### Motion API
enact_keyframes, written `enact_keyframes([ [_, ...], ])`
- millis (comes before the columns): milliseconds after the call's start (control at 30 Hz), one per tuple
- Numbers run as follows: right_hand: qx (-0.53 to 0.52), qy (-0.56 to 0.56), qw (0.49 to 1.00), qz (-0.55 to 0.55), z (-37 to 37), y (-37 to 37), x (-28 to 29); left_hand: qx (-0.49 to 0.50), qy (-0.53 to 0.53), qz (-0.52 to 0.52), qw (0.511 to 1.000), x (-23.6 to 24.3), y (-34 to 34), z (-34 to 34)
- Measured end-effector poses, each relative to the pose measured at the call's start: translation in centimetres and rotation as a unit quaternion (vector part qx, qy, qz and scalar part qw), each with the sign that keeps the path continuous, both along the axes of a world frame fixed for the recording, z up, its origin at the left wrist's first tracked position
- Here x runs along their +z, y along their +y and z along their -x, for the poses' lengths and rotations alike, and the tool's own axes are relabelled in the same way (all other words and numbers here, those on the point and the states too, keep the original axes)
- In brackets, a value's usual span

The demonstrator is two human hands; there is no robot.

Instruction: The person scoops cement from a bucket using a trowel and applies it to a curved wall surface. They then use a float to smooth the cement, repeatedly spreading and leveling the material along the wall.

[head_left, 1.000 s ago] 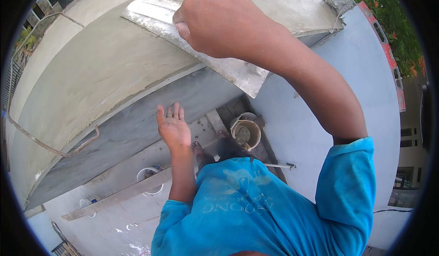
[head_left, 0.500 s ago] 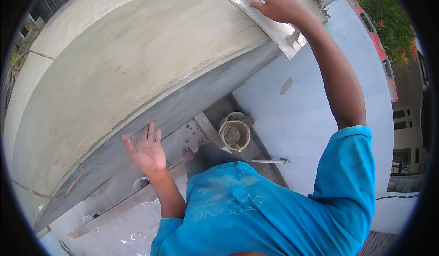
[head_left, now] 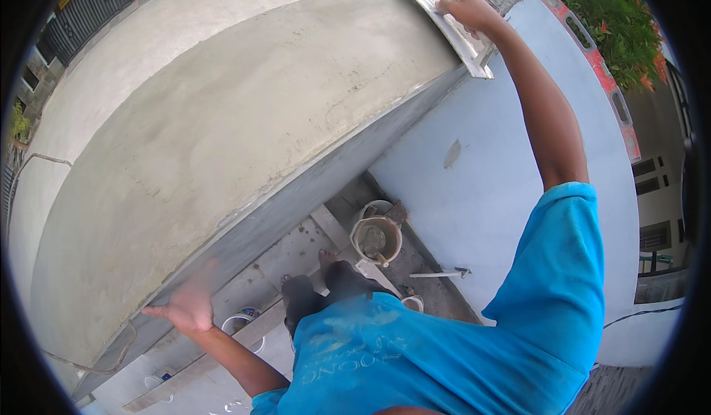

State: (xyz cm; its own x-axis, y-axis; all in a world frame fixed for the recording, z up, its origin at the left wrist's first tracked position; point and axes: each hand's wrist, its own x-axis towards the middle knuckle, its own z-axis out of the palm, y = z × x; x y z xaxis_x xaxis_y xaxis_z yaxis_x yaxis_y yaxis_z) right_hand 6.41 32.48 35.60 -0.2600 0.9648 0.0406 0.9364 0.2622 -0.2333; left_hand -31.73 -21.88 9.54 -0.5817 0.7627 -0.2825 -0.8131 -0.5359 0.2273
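A broad slab top of wet grey plaster (head_left: 244, 111) curves across the view in front of me. At its far right end my right hand (head_left: 472, 15) is closed around the handle of a pale, flat plastering trowel (head_left: 453, 38). The trowel's long blade lies across the plaster, its near corner reaching past the slab's edge. My left hand (head_left: 189, 307) is raised and empty beside the slab's near edge at the lower left, fingers spread and partly smeared by motion.
A cement-stained bucket (head_left: 357, 241) stands on the floor near my feet. Beyond it is a light blue wall (head_left: 437, 200), with a red spirit level (head_left: 589, 55) along its far edge. A bent wire (head_left: 111, 370) and a plank (head_left: 189, 370) are at lower left.
The trowel in my right hand has turned and shifted slightly right at the slab's far end. My left hand has moved left and down. My body and view have shifted.
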Motion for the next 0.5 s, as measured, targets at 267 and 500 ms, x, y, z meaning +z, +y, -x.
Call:
enact_keyframes([
  [267, 0.049, 0.018, 0.998, 0.046, 4.1, -5.0, 0.6, 0.002, 0.088, 0.030, 0.996, 0.9, 1.0, -0.4],
  [500, 0.050, 0.001, 0.994, 0.093, 15.1, -18.8, 1.6, -0.014, -0.001, 0.000, 1.000, 0.5, 0.8, -0.6],
])
